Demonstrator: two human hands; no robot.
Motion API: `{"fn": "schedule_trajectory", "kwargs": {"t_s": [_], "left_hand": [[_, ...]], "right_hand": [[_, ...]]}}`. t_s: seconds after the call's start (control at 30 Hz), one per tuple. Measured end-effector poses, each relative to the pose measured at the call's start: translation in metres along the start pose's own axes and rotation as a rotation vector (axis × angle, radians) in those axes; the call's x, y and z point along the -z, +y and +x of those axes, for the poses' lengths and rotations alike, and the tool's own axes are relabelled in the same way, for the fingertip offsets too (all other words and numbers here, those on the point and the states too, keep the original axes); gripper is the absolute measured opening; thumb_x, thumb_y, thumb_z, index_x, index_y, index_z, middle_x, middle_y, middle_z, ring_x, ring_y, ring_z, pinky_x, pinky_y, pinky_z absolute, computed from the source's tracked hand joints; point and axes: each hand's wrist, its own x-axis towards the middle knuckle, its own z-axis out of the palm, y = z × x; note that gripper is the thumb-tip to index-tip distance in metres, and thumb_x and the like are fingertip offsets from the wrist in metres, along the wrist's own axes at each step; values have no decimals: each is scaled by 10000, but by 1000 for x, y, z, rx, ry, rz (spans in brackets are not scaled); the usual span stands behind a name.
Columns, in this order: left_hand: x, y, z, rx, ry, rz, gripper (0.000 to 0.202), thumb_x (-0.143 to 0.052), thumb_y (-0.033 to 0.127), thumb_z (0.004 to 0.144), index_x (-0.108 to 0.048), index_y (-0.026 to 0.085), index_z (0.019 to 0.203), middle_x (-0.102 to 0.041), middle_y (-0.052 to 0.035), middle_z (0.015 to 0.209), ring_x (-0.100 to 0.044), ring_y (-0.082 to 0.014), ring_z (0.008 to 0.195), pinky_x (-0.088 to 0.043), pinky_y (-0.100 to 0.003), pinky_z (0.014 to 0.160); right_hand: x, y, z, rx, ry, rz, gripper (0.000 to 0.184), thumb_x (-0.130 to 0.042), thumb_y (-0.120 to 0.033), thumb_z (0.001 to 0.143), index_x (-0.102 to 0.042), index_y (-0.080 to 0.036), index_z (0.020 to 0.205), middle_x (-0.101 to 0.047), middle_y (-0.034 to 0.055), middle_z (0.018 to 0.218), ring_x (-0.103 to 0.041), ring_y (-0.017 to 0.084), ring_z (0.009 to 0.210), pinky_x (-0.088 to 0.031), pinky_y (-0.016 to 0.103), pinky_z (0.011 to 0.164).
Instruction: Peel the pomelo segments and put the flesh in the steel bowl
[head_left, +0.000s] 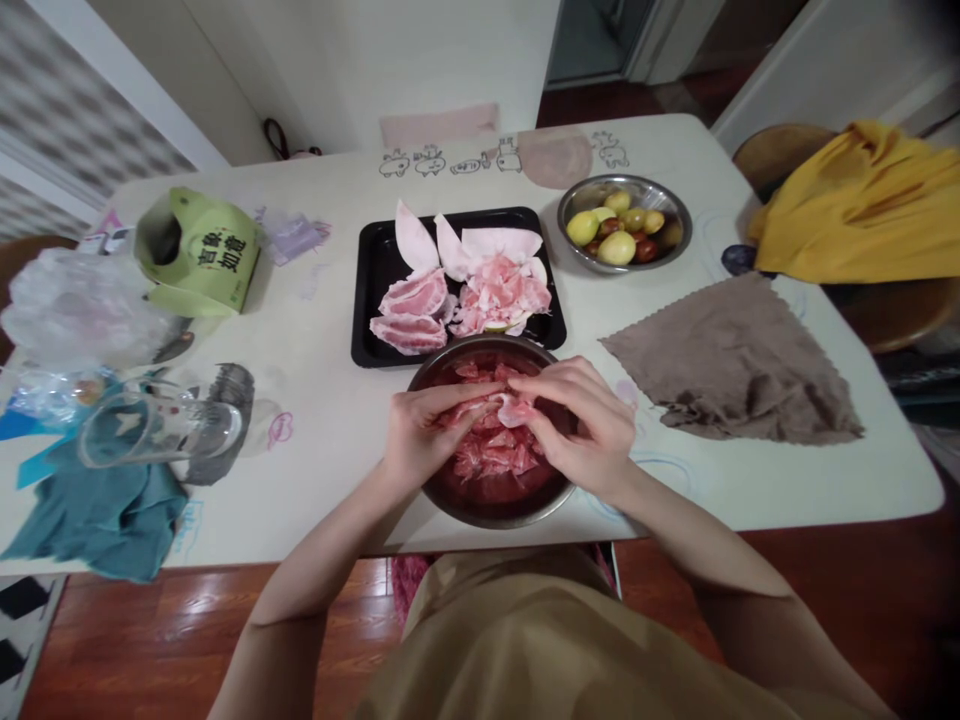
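Observation:
Over a metal bowl of red-pink pomelo flesh at the table's near edge, my left hand and my right hand meet. Both are closed on one pomelo segment, pinching it between fingertips above the bowl. Just behind the bowl lies a black tray holding whole pink segments, torn membranes and white peel pieces.
A steel bowl of green and red jujubes sits at the back right. A brown cloth lies right of my hands. On the left are a glass jug, a teal cloth, plastic bags and a green box. A yellow cloth covers a chair.

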Motion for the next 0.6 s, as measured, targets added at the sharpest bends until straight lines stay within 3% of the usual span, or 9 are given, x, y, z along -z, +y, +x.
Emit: {"fn": "schedule_trajectory", "kwargs": {"t_s": [0.1, 0.27, 0.47, 0.6], "left_hand": [[1, -1, -3, -72, 7, 46, 272, -756, 123, 875, -791, 228, 1123, -825, -21, 1047, -809, -160, 911, -651, -226, 868], [2, 0, -2, -124, -17, 104, 288, -696, 81, 905, -772, 211, 1150, -823, -23, 1067, -804, -146, 932, -643, -211, 877], [1, 1, 0, -185, -48, 185, 227, -697, 99, 911, -770, 187, 1107, -830, -27, 1005, -807, -141, 861, -644, -198, 845], [3, 2, -4, -229, -55, 250, 272, -645, 52, 906, -749, 161, 1132, -826, -45, 1031, -804, -141, 879, -648, -196, 848]], "right_hand": [[-1, 1, -4, 56, -41, -116, 345, -701, -89, 897, -714, -256, 1200, -752, 41, 932, -672, 192, 847, -546, 391, 777], [1, 1, -4, 112, -107, -213, 207, -677, -118, 928, -697, -205, 1115, -746, 47, 924, -659, 195, 864, -527, 404, 836], [1, 10, -6, 272, -186, -375, 137, -604, -206, 989, -654, -161, 1109, -736, 86, 926, -644, 218, 885, -528, 391, 814], [1, 12, -7, 345, -207, -429, 146, -587, -186, 993, -649, -132, 1113, -735, 107, 925, -634, 225, 894, -540, 385, 801]]}}
